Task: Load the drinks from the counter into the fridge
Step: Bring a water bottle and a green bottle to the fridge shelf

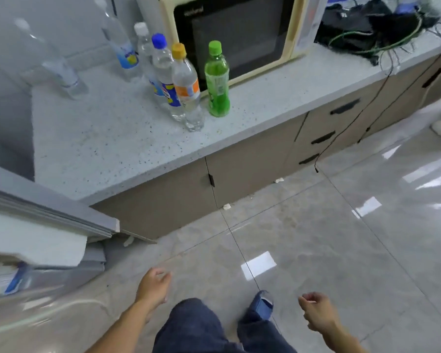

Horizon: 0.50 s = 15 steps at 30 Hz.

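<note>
Nothing is held: the fingers of the left hand [154, 282] and right hand [316, 312] hang loosely curled and empty above the floor. Six bottles [186, 85] are seen on the counter [107, 154], clustered toward its back edge beside the microwave [234, 34]. The fridge [43, 233] stands open at left; most loading is judged undone.

Both forearms are bare to the frame edge; no sleeves are visible. The left hand [153, 284] and right hand [316, 312] carry no gloves. Legs are clad in dark blue denim trousers [196, 324].
</note>
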Available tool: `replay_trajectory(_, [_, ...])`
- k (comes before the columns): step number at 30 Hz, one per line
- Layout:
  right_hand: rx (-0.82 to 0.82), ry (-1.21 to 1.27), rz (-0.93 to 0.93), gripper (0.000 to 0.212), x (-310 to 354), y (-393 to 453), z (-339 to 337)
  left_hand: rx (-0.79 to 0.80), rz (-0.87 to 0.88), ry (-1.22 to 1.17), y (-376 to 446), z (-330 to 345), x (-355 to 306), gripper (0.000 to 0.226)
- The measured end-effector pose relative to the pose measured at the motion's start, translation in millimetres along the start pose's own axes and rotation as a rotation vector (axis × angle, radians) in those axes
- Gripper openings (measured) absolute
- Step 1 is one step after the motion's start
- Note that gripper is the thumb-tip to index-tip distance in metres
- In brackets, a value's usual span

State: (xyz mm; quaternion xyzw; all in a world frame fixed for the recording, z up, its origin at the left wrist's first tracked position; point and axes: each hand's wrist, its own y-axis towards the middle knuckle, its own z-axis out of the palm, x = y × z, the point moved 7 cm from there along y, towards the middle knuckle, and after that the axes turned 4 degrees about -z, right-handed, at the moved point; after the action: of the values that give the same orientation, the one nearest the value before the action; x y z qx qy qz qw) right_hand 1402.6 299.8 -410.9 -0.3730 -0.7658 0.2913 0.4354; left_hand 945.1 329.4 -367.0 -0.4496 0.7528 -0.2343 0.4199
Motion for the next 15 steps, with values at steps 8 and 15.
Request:
replay_trajectory(8, [0.181,-0.055,-0.374,0.010,202,36,18,-0.135,0.027,-0.254,-26,-3,-62,0.019])
replay_trajectory(15, [0.318,-0.101,-0.550,0.012,331,19,76,-0.186,0.179,-0.493,-8,-26,-146,0.018])
